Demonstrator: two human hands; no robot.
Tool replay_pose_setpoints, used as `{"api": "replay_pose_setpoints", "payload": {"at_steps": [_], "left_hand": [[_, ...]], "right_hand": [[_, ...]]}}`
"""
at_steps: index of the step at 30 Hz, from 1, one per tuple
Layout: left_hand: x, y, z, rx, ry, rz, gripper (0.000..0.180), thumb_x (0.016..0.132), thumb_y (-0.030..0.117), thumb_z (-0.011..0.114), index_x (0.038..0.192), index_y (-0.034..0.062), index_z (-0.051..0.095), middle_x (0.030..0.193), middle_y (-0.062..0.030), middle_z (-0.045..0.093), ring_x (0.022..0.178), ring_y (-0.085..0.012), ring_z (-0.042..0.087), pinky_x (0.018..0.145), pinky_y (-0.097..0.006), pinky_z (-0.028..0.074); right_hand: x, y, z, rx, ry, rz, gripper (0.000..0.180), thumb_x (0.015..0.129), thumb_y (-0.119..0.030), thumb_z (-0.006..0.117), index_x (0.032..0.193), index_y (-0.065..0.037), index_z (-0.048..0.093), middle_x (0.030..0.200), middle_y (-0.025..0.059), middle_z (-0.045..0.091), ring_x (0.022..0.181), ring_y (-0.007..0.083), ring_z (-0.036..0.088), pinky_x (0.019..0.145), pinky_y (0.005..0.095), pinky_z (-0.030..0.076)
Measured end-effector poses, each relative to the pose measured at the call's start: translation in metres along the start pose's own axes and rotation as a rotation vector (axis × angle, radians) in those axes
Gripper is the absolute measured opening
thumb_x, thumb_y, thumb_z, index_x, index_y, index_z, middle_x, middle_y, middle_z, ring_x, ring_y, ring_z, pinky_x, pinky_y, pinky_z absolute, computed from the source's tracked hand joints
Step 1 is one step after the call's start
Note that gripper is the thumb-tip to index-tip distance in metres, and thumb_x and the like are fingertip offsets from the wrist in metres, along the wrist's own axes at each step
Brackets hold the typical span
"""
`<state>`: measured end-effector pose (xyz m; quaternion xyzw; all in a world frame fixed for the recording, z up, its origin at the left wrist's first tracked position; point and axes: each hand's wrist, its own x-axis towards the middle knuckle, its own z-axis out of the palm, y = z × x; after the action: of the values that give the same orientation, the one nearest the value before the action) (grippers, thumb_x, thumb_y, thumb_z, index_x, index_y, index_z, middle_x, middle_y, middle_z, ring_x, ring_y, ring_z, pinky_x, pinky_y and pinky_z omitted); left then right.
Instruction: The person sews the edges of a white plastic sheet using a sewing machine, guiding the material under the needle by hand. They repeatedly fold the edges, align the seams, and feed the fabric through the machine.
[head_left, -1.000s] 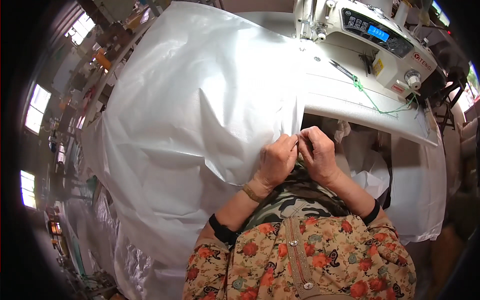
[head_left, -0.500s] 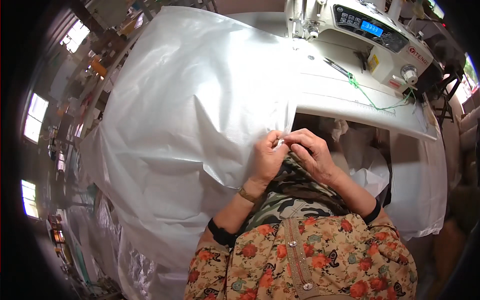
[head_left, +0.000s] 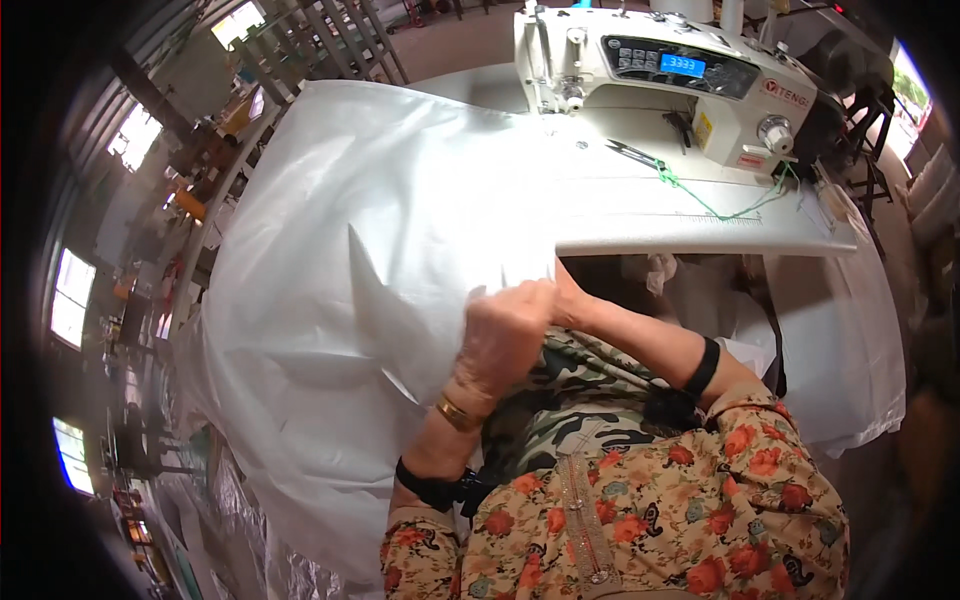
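A large, shiny white plastic sheet [head_left: 300, 300] spreads over the table on the left and drapes down toward my lap. My left hand [head_left: 505, 330] is closed on its near right edge, knuckles up, slightly blurred. Close against it is my right hand [head_left: 568, 298], at the sheet's edge below the table corner. Its fingers are hidden behind the left hand and the sheet. Beyond the hands stands a white sewing machine [head_left: 690, 90] with a lit blue display, and the sheet's far right corner lies near its needle area.
Black thread snips [head_left: 632, 153] with a green cord [head_left: 700, 200] lie on the white machine table [head_left: 700, 235]. More white sheeting [head_left: 835, 350] hangs at the right. Shelves and windows line the left side, and crumpled clear plastic [head_left: 290, 570] lies low at the left.
My right hand has slid behind the sheet's edge and the left hand. The left hand has turned knuckles up and moved slightly left. The view has shifted, so the machine sits lower and further left.
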<state>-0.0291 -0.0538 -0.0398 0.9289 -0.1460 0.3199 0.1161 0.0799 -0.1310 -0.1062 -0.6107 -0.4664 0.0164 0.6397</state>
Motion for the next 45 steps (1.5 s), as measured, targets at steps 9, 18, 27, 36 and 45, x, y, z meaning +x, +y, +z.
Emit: {"api": "replay_pose_setpoints", "payload": {"at_steps": [9,18,27,36,45], "left_hand": [[-0.027,0.008,0.033,-0.027,-0.098,0.001,0.006,0.079,0.002,0.055,0.075,0.0039,0.052,0.065,-0.0110,0.054,0.057,-0.0257,0.060,0.051,-0.035,0.046],[-0.036,0.008,0.043,0.029,-0.094,-0.024,0.002,0.077,0.005,0.056,0.076,0.0053,0.054,0.069,-0.0073,0.053,0.062,-0.0202,0.061,0.057,-0.032,0.049],[-0.046,0.004,0.053,-0.044,0.106,-0.068,0.008,0.083,0.006,0.060,0.076,0.0038,0.057,0.061,-0.0068,0.050,0.056,-0.0209,0.058,0.053,-0.034,0.044],[-0.049,0.004,0.048,-0.020,0.107,-0.055,0.006,0.082,0.008,0.062,0.077,0.0059,0.059,0.064,-0.0042,0.050,0.056,-0.0179,0.054,0.057,-0.033,0.046],[-0.069,0.057,0.049,-1.253,-0.239,-0.522,0.047,0.089,0.030,0.072,0.120,-0.0010,0.057,0.095,-0.0085,0.069,0.083,-0.0224,0.067,0.072,-0.032,0.054]], "right_hand": [[-0.006,-0.025,-0.085,-0.227,-0.001,0.630,0.027,0.096,-0.020,0.056,0.089,0.004,0.066,0.073,0.0083,0.068,0.064,0.0126,0.063,0.059,0.0275,0.051],[0.060,-0.005,-0.084,-1.049,-0.089,0.302,0.019,0.088,-0.020,0.064,0.088,-0.001,0.064,0.077,0.0180,0.067,0.076,0.0357,0.067,0.070,0.0440,0.051],[0.053,-0.035,-0.100,-0.792,-0.626,-0.103,0.021,0.081,-0.004,0.067,0.101,-0.007,0.066,0.110,0.0097,0.062,0.095,0.0295,0.063,0.081,0.0382,0.053],[0.031,-0.055,-0.092,-0.660,-0.877,-0.251,0.020,0.079,-0.007,0.070,0.099,-0.007,0.067,0.106,0.0065,0.064,0.091,0.0256,0.064,0.078,0.0370,0.053],[0.026,-0.047,-0.096,-0.657,-0.832,-0.374,0.010,0.079,-0.009,0.072,0.086,-0.005,0.067,0.095,0.0052,0.065,0.084,0.0235,0.065,0.072,0.0355,0.054]]}}
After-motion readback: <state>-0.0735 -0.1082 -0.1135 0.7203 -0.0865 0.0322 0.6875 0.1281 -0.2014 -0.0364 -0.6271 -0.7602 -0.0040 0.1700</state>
